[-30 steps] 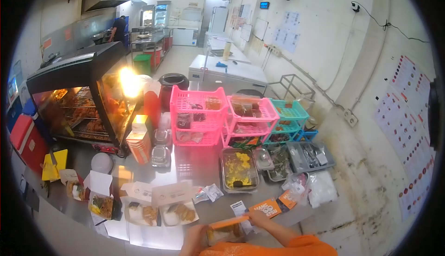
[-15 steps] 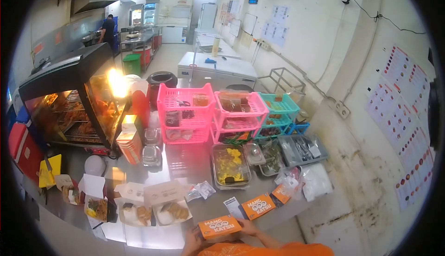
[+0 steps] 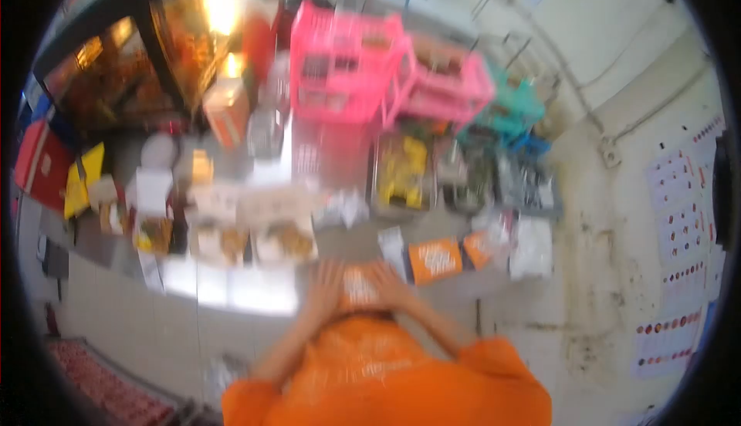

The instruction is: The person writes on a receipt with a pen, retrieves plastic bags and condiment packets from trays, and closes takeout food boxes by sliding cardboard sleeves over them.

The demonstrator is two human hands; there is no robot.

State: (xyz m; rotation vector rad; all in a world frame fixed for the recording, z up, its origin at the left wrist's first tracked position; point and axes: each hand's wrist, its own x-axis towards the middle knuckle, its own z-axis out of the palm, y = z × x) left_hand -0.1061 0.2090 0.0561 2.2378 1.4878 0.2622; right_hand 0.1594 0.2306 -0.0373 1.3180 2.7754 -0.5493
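An orange takeout box with white lettering sits at the steel counter's near edge, close to my body. My left hand grips its left side and my right hand its right side; motion blur softens the fingers. To the right lies a second orange box, with a third orange box past it. A white printed slip is beside the second box. On the left, two open boxes hold rice and fried pieces, one of them this nearer meal box.
A glass food warmer with a bright lamp stands at the back left. Pink baskets and teal baskets line the back. A tray of yellow food and a white plastic bag are on the right.
My view has tipped further down, so the counter appears higher and more of my orange shirt shows. The held box is now closer to my body, with both hands still on it.
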